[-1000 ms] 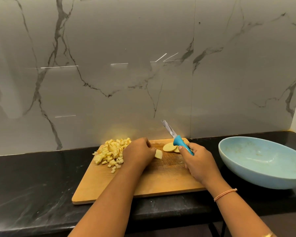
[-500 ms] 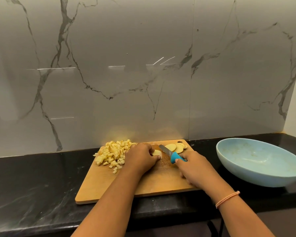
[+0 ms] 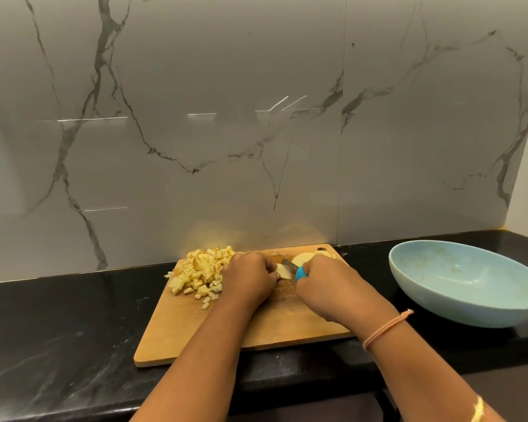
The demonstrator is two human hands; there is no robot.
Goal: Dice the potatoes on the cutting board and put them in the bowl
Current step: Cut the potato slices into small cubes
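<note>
While the left hand [image 3: 250, 277] curls over a potato piece [image 3: 283, 272], fingers pinching it down on the board [image 3: 256, 333], the right hand [image 3: 326, 281] grips the blue handle of the knife [image 3: 299, 273]. Between the two hands the blade slants onto the piece and seems to touch it, though the knuckles hide the edge. Just beyond the right hand lie pale slices [image 3: 305, 257]. Against the left hand's outer side sits a heap of dice [image 3: 201, 271]. Well right of the right hand, the bowl [image 3: 470, 287] stands on the counter [image 3: 58, 330]. A band [image 3: 384, 328] circles the right wrist.

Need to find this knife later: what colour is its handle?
Bright blue, on the steel-bladed knife the right hand grips; head view.
</note>
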